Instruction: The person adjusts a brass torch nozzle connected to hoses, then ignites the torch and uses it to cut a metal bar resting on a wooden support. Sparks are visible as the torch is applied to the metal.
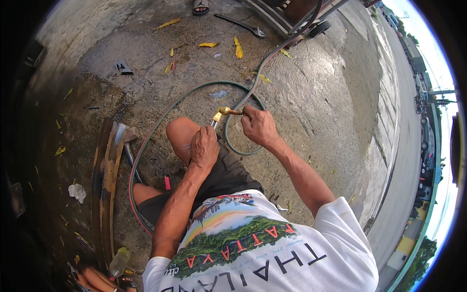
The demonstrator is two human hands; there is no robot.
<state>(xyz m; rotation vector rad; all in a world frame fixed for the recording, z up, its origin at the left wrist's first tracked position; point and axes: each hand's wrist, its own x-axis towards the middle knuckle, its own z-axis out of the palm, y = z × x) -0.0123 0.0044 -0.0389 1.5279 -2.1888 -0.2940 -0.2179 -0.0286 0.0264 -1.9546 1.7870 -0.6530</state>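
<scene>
My left hand (205, 147) is closed around the metal tubes of a cutting torch (223, 111), just below its brass head. Off that head, a copper-coloured nozzle (235, 112) points to the right. My right hand (259, 127) has its fingers pinched at the nozzle's far end; whether it holds anything besides the nozzle is hidden. The torch is held above my bent knee (181, 134). Paired green and red hoses (168, 113) loop over the ground around my hands.
Long, curved metal bars (111, 170) lie at left, with a hammer (130, 155) beside them. An adjustable wrench (243, 26) lies beyond, near a wheeled cart (296, 22). A sandalled foot (200, 7) stands at the far edge. Another person's limb (99, 280) and a plastic bottle (119, 263) are lower left.
</scene>
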